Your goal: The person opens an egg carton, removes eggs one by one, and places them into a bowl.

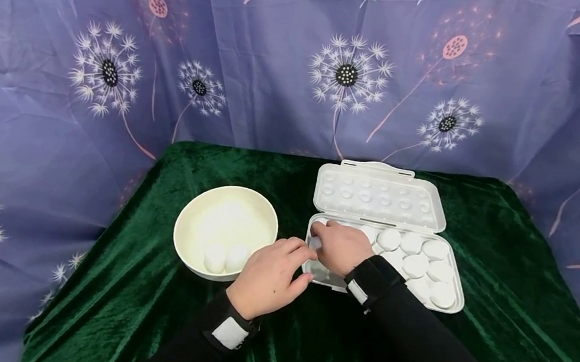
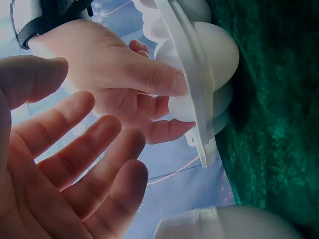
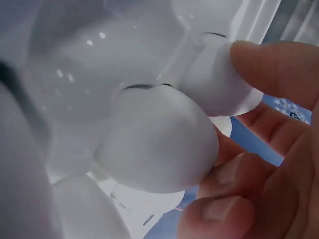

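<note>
My right hand [image 1: 344, 248] reaches into the left end of a white plastic egg box [image 1: 457, 304]. In the right wrist view its thumb and fingers pinch a white egg [image 3: 212, 82] sitting in a cup; another egg [image 3: 159, 139] is beside it. My left hand [image 1: 269, 277] hovers between the bowl and the box, fingers loosely spread and holding nothing, as the left wrist view shows. Several white eggs [image 1: 414, 266] fill cups to the right of my right hand, which hides part of the box's left side.
A cream bowl [image 1: 211, 211] stands left of the box with two white eggs [image 1: 215, 258] at its near side. The box's clear lid [image 1: 381, 198] lies folded back behind it. Green velvet cloth [image 1: 282, 347] covers the table; a patterned purple curtain [image 1: 279, 84] hangs behind.
</note>
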Tool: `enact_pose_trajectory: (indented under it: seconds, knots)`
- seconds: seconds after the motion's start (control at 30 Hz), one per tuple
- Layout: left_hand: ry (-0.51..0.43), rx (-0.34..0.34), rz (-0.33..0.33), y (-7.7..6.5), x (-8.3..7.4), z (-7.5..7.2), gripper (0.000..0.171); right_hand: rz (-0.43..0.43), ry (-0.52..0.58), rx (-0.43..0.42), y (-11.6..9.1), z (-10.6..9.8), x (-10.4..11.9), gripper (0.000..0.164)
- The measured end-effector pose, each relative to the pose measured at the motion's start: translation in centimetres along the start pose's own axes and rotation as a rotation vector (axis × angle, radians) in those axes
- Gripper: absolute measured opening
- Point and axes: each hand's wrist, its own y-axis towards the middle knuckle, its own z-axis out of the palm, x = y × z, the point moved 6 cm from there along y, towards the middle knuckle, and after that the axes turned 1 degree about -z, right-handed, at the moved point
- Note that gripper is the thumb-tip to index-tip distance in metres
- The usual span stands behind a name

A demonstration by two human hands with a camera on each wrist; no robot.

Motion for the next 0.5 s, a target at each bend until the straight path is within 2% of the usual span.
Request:
enact_pose_trajectory:
  seconds: [0.3,0.5]
  knots:
    - [0.003,-0.035,0.003,0.1,0.6,-1.1,0.027,-0.036,-0.025,-0.082,-0.1,0.0,-0.3,0.018]
    - [0.005,-0.06,0.008,0.0,1.0,-2.0,0.029,-0.027,0.094,-0.051,-0.5,-0.5,-0.6,0.02]
